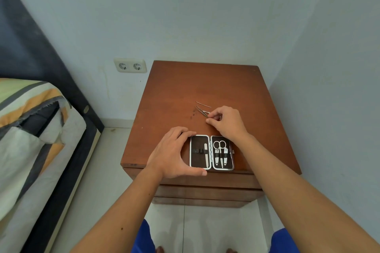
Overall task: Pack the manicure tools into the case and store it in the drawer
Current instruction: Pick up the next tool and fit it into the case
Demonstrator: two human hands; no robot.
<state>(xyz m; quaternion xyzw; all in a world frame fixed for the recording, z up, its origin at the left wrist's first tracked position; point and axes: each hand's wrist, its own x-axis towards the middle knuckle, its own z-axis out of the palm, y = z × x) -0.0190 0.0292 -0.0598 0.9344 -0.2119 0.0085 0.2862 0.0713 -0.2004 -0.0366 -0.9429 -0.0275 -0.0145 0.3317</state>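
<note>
A person's left hand (172,154) is cupping the open case (197,159) at the nightstand's (205,82) front edge, thumb and fingers curling round its left half. The right hand (226,121) is pinching tweezers (201,110) just beyond the case; a thin tool (203,104) is lying farther back. Bare wood is stretching behind toward the wall (185,16).

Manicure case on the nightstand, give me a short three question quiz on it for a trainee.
1. True or false: the case lies shut on the nightstand.
2. Which hand pinches the tweezers? A) left hand B) right hand C) neither
3. Fill in: the scissors sit in the case's ____ half.
Key: 1 false, it lies open; 2 B; 3 right.
</note>
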